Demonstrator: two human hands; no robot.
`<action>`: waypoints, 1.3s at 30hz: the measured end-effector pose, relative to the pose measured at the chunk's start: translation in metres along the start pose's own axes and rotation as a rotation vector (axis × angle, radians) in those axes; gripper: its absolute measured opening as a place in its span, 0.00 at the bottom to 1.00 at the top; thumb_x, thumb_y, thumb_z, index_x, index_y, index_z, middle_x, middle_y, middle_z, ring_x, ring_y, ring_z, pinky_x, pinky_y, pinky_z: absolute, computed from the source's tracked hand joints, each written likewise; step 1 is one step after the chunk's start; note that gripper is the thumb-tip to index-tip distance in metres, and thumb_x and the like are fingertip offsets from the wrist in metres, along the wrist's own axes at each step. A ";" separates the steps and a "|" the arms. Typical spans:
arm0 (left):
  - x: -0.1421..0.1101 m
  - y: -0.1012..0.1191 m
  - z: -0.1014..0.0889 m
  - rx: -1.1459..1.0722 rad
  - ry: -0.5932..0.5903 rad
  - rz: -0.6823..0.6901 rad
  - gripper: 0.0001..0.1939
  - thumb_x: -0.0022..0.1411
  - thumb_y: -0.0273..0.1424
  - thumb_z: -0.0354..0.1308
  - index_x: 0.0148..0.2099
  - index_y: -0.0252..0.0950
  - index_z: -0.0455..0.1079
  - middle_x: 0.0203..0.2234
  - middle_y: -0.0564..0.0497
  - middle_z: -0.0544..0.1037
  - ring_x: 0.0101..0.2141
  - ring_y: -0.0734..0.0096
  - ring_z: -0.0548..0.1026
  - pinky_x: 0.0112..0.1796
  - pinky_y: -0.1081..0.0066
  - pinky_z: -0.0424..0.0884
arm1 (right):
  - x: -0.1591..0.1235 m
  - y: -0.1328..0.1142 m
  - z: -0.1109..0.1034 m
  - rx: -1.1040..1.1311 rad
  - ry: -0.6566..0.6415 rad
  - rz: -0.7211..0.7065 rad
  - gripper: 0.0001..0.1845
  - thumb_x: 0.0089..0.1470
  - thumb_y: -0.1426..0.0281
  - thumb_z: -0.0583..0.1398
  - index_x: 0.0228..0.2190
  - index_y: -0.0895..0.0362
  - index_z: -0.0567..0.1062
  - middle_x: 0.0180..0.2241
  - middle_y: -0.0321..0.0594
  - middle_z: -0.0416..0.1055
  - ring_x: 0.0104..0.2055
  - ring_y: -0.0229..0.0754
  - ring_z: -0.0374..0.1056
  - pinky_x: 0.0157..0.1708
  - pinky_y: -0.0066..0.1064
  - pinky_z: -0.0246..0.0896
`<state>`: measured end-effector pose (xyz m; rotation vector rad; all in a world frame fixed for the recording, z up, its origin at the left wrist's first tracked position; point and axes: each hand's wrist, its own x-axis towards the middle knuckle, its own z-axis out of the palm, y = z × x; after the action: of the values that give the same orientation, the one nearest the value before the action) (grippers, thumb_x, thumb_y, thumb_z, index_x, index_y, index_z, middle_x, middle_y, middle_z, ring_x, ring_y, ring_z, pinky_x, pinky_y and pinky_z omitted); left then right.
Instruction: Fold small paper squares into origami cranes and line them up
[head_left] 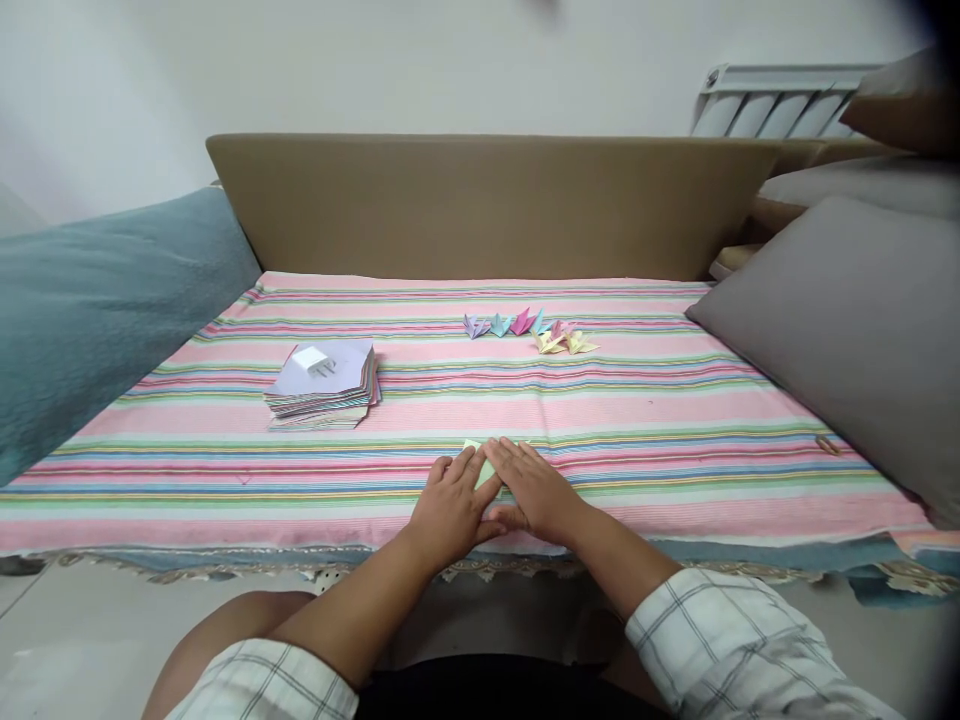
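Observation:
A pale yellow-green sheet of paper [486,472] lies on the striped cloth near its front edge, mostly covered by my hands. My left hand [450,505] rests flat on the paper's left side, fingers stretched out and pointing away from me. On the right part, my right hand [534,490] presses down with straight fingers, its fingertips close to those of the left. The thumbs nearly meet below. How the paper is folded underneath cannot be made out. Farther back sit several folded paper cranes [523,321] in purple, blue, pink and pale yellow.
A stack of coloured paper [322,405] stands to the left with a white plug adapter [312,360] on top. The striped cloth [637,410] covers the seat. Grey cushions [847,320] lie at right, a blue-covered armrest [112,300] at left, and a brown backrest [480,205] behind.

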<state>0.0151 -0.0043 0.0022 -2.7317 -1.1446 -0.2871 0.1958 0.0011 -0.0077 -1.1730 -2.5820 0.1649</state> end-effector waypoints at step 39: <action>-0.001 -0.006 -0.004 -0.085 0.147 -0.069 0.09 0.62 0.27 0.47 0.42 0.36 0.68 0.50 0.47 0.71 0.46 0.63 0.69 0.47 0.59 0.63 | 0.004 -0.002 -0.002 0.010 -0.027 0.161 0.26 0.61 0.63 0.44 0.57 0.61 0.58 0.60 0.43 0.53 0.62 0.47 0.47 0.59 0.45 0.43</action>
<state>0.0098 -0.0022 0.0062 -2.6931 -1.2132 -0.5485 0.1921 0.0028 -0.0045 -1.3838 -2.5059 0.2295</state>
